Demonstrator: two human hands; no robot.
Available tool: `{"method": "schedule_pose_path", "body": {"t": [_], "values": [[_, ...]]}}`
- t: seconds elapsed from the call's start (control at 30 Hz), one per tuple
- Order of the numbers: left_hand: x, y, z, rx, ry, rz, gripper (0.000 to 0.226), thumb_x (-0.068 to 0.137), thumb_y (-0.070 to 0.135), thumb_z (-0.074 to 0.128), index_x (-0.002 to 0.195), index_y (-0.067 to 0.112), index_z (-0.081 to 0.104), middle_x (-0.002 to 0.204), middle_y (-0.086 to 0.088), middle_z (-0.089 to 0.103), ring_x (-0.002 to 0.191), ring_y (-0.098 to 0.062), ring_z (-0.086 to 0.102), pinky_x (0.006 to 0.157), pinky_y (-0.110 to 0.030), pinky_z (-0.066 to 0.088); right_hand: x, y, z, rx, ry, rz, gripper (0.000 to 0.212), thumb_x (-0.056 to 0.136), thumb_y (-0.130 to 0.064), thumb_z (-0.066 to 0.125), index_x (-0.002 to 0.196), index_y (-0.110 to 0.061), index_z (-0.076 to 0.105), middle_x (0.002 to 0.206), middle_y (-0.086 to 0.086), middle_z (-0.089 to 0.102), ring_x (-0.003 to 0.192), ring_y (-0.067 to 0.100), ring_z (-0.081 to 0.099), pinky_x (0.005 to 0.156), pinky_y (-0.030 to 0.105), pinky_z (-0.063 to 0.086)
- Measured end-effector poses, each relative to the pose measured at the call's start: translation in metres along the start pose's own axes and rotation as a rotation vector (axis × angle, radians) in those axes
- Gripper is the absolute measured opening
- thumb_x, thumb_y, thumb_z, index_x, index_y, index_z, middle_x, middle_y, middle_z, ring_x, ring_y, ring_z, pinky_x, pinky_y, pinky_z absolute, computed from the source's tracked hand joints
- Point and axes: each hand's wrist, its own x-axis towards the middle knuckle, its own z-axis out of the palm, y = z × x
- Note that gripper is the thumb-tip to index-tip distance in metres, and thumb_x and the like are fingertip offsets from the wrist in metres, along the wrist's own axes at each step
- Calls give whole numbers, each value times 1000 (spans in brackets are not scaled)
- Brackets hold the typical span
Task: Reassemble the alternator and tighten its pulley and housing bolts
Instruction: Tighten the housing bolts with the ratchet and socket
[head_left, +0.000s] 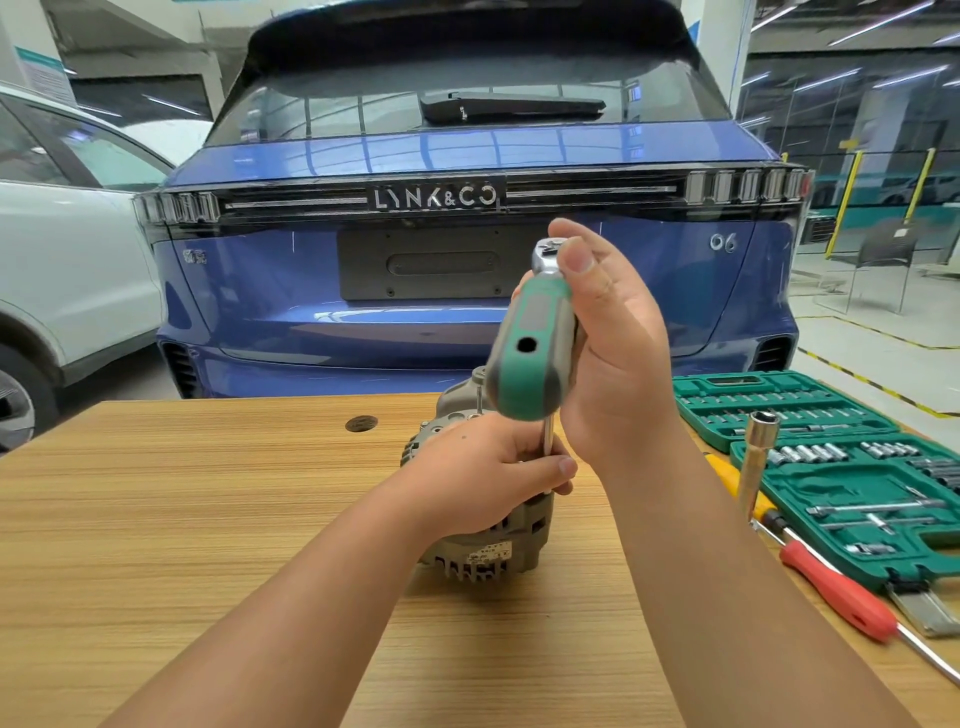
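A grey metal alternator (483, 551) stands on the wooden table (208, 519), near its middle. My left hand (488, 478) lies over the top of the alternator, and its fingers curl round a thin steel shaft (548, 441) that stands upright on it. My right hand (613, 353) grips a ratchet with a green and grey handle (532, 348) above the alternator, the handle end pointing toward me and the chrome head (545, 254) beside my thumb. The joint between ratchet and shaft is hidden behind the handle.
A green socket set case (852, 467) lies open at the table's right, with a chrome tube spanner (756, 457) and a red-handled screwdriver (831, 592) beside it. A round cable hole (361, 423) is in the tabletop. A blue car (441, 260) stands just behind the table.
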Motion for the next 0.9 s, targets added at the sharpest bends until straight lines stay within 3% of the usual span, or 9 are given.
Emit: {"method": "schedule_pose_path", "body": {"t": [0.13,0.23,0.3,0.37,0.5,0.67,0.77,0.9], "values": [[0,2,0,36,0,5,21,101,47,58,88,40,73,89,29,72,87,1,67,89,-41,56,-1,-2,3,-10,81,-5,37,91,-34,65,121,-16,54,70,-6,62,56,11,51,51,24,44],[0,3,0,72,-10,26,24,101,50,56,90,38,74,87,15,72,84,-10,67,83,-45,57,-1,-3,5,-162,191,-69,18,90,-28,72,95,-13,64,59,-2,48,48,13,39,44,26,36],[0,3,1,82,-7,32,25,100,51,56,90,37,74,88,11,72,85,-13,67,83,-47,56,3,-5,1,-181,247,-16,18,92,-23,71,85,-10,59,55,-1,42,47,14,34,44,28,32],[1,2,0,86,3,33,25,100,52,56,88,38,73,88,11,71,85,-12,67,83,-46,56,6,-8,-7,-48,183,105,15,92,-19,70,94,-12,57,58,-3,43,48,12,35,47,26,31],[1,-1,1,74,8,43,24,99,53,57,85,40,72,86,15,69,84,-9,66,83,-47,56,7,-11,-18,203,-42,224,33,82,-13,67,113,-20,58,71,-8,55,57,8,47,55,22,37],[2,-3,1,75,12,38,23,98,55,57,82,45,70,85,18,68,81,-8,65,80,-46,57,8,-9,-18,218,-40,226,22,77,-10,69,77,-32,67,76,-12,60,62,6,52,61,22,40],[3,-4,1,78,15,40,23,98,56,57,84,43,71,87,21,67,82,-5,64,78,-41,57,8,-11,-21,248,-49,273,21,76,-10,69,80,-30,63,75,-12,61,62,6,54,62,24,41],[3,-3,1,75,8,35,23,99,53,57,84,43,70,87,28,66,82,-2,64,78,-37,56,8,-7,-16,176,19,214,21,76,-9,71,78,-30,71,73,-7,60,61,9,53,59,26,38]]}}
